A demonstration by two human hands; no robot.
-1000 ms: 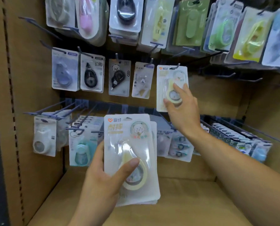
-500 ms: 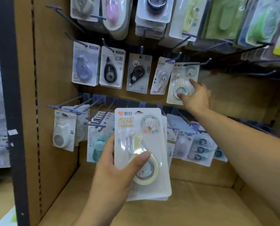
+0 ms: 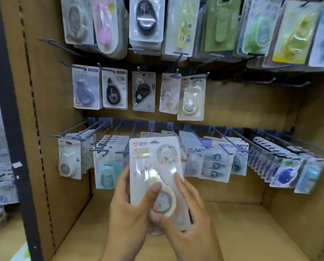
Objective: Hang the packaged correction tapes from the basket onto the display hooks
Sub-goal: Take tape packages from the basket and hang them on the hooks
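A small stack of packaged yellow correction tapes (image 3: 153, 162) stands upright in front of me, low in the middle of the view. My left hand (image 3: 127, 208) grips the stack from its left side, thumb across the front blister. My right hand (image 3: 187, 219) has come to the stack's lower right and pinches the front pack, fingers along its right edge. One matching yellow pack (image 3: 191, 99) hangs on a hook (image 3: 200, 77) in the middle row. The basket is out of view.
Rows of metal hooks on a brown back panel carry other packaged correction tapes (image 3: 114, 87). Bare hooks (image 3: 266, 81) stick out at the right of the middle row. The lower row (image 3: 214, 159) is crowded. A dark upright post (image 3: 12, 129) borders the left.
My right hand let go of the yellow pack now hanging on the middle-row hook and came down to the stack held by my left hand. The view shifted left.
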